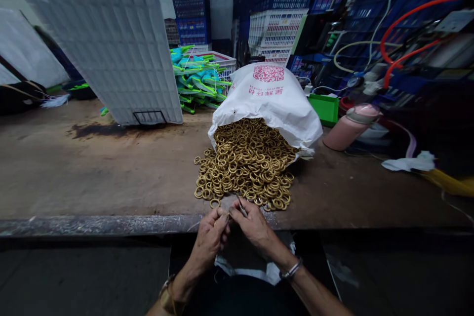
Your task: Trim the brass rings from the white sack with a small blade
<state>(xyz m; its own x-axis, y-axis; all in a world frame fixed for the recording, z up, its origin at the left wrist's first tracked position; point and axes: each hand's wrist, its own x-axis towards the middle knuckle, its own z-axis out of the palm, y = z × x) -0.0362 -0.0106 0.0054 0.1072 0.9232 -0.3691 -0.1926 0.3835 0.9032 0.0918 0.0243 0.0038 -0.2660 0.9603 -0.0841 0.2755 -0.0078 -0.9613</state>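
Observation:
At the table's front edge my left hand (211, 237) is closed in a pinch; what lies between its fingertips is too small to make out. My right hand (257, 227) is closed around a small, slim dark metal tool (241, 206), its tip pointing up and away. The fingertips of both hands nearly meet. Just beyond them a heap of brass-coloured rings (248, 173) spills from the mouth of a white woven sack (266, 96) with red print, lying on its side. One loose ring (215, 203) sits closest to my left hand.
A tall white panel-like stack (107, 44) stands on the wooden table (92, 177) at left. Behind are blue-green plastic pieces (202, 76), with stacked crates (279, 27). A pink bottle (348, 128), green tray (324, 108) and red hose (385, 44) are on the right.

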